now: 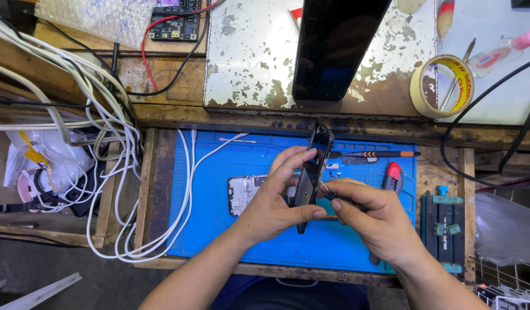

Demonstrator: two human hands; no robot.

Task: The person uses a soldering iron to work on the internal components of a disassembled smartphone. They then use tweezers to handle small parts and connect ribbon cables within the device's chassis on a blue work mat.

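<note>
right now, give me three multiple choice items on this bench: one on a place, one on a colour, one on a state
1. Where does the roll of tape lie?
A. on the blue mat
B. on the upper bench, right of the dark tablet
C. in the left hand

2. What colour is the work mat?
A. green
B. grey
C. blue

3. How is the phone frame held?
A. flat on the mat
B. on edge, above the mat, in the left hand
C. clamped in the holder

Answers:
1 B, the roll sits beyond the mat, beside the tablet.
2 C, the mat shows blue all round the hands.
3 B, the left fingers pinch it upright while the right hand works at its side.
</note>
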